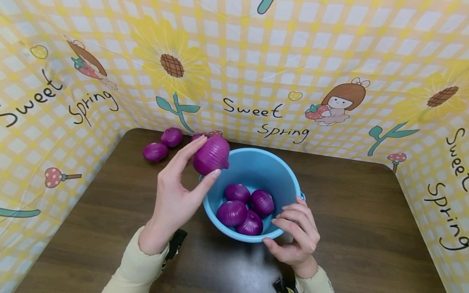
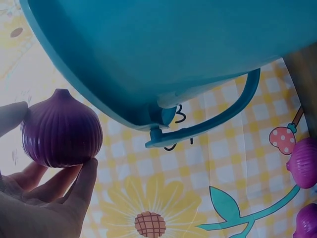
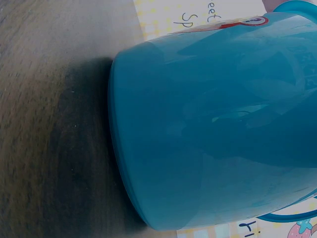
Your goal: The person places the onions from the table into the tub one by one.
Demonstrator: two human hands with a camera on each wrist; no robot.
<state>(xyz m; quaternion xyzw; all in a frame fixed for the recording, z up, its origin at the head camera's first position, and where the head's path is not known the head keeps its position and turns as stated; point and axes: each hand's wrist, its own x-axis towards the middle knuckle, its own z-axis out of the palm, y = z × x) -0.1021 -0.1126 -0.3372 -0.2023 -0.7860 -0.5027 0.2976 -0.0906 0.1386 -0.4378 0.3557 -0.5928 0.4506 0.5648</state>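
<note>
Pinched between the thumb and fingers of my left hand (image 1: 175,194) is a purple onion (image 1: 211,155), held above the left rim of a blue bucket (image 1: 269,165). In the left wrist view the same onion (image 2: 62,130) hangs beside the bucket's edge, its pointed tip up. My right hand (image 1: 298,232) grips the front right rim, thumb outside and fingers over the inside. Several purple onions (image 1: 232,213) lie on the bucket floor. The bucket's outer wall (image 3: 213,134) fills most of the right wrist view.
Two onions (image 1: 155,152) sit at the back left of the dark wooden table (image 1: 351,228). Another onion (image 1: 197,137) shows partly behind my left hand. A checked cloth (image 1: 249,65) stands around the back and sides. The bucket's handle (image 2: 218,124) hangs at its side.
</note>
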